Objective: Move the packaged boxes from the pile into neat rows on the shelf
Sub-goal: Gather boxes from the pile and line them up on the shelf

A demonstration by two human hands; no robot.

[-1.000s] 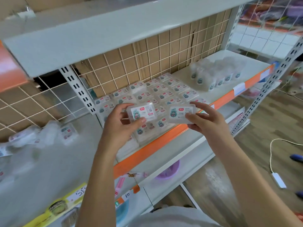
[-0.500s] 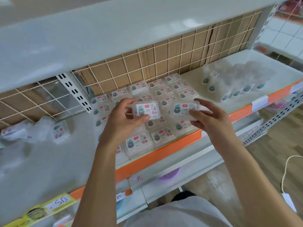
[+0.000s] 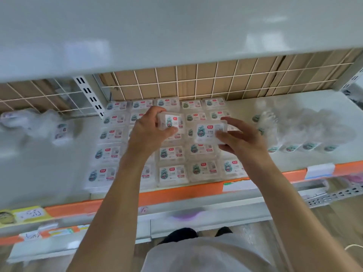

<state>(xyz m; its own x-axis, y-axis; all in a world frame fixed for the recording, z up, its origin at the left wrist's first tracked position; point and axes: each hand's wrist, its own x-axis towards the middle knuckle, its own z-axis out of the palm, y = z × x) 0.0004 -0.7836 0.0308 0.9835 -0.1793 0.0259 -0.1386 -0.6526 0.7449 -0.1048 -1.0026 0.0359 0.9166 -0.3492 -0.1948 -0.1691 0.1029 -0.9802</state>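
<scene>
Shelf edge: orange front lip nearest the person; a white price tag holder is clipped on at right.
Front rows: packaged boxes lie flat, labels up, touching side by side in rows that run from the lip to the back.
Left hand: left hand pinches one box between thumb and curled fingers — held above the middle rows, tilted, not yet set down.
Right hand: right hand grips a second box by its right end, just beside the first; the two boxes are close, contact cannot be told.
Loose stock: clear-wrapped packs at right, a blurred pile at left.
Back: wire grid panel with cardboard behind the last row.
Risk: both boxes hover over laid rows — a low pass would likely knock placed boxes askew.
Risk: the slick wrap and end-only grip could let the right box slip.
</scene>
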